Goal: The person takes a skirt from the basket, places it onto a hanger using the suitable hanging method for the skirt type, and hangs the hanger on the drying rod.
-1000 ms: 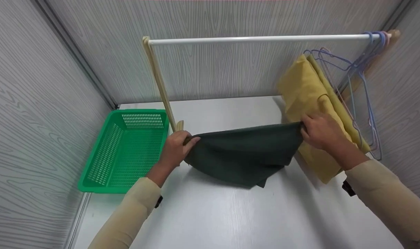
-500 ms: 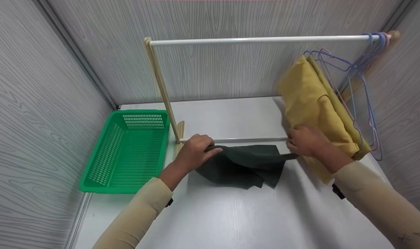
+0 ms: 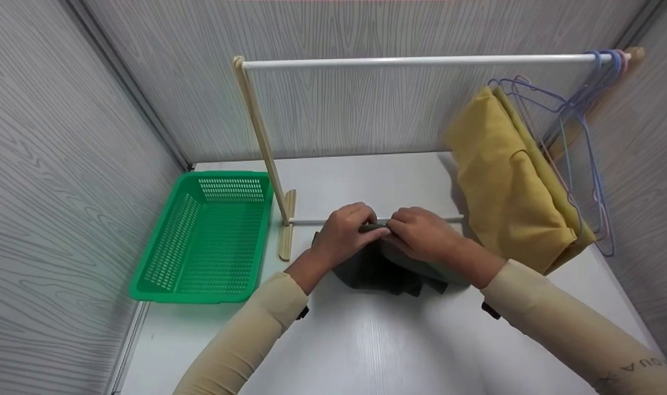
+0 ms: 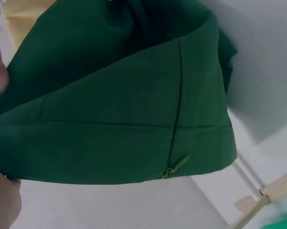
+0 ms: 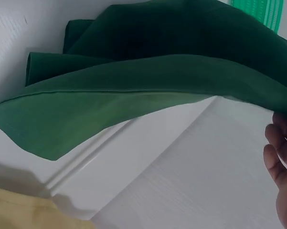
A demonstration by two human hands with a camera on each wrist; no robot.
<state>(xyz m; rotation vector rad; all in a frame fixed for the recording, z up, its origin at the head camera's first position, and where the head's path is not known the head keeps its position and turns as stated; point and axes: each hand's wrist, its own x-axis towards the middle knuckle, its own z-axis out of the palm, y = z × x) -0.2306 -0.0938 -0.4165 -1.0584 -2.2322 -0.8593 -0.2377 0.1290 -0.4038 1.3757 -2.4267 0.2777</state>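
Observation:
A dark green cloth [image 3: 360, 271] hangs bunched below both hands, over the white table. My left hand [image 3: 344, 233] grips its upper edge between thumb and fingers. Close on its right, my right hand [image 3: 421, 233] pinches the same edge, the fingertips of the two hands almost meeting. Seams and a small zip pull [image 4: 176, 168] show on the green cloth [image 4: 100, 148] in the left wrist view. Curled fingers [image 5: 279, 143] show at the right side of the right wrist view, by the cloth's edge. The hands cover part of the fold.
A green plastic basket [image 3: 218, 296] stands at the left. Behind the hands is a rack with a white top rail [image 3: 421, 60] and a wooden post [image 3: 264, 142]. Yellow cloths [image 3: 492, 181] and several hangers [image 3: 591, 159] hang at its right end.
Both hands have come together from wide apart, the right moving left and the left moving right. The green cloth, stretched out between them before, is now gathered and lower.

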